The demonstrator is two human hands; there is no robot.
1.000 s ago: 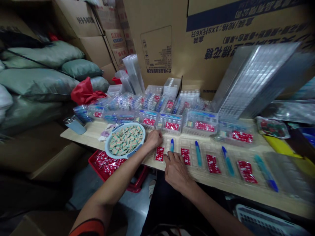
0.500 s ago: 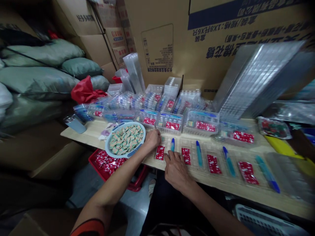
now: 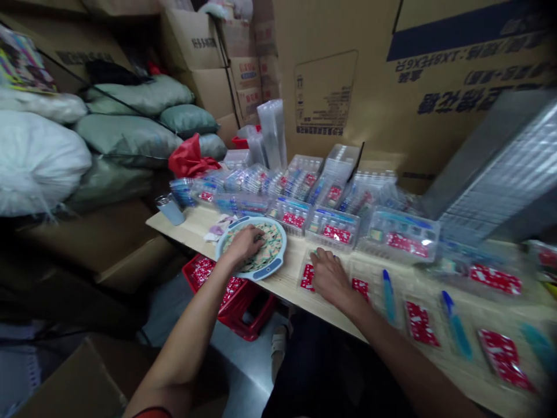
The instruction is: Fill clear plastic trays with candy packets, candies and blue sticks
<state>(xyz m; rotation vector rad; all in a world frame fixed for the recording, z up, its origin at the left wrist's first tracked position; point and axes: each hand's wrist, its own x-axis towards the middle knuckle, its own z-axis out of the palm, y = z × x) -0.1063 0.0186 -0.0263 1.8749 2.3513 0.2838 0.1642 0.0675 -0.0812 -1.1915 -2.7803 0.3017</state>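
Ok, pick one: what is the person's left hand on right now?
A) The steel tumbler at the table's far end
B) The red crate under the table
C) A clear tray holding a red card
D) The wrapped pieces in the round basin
D. The left hand rests inside the pale blue basin, on the small wrapped pieces.

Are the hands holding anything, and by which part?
Left hand is among wrapped pieces in the basin; any grip is hidden. Right hand rests on a clear tray, holding nothing.
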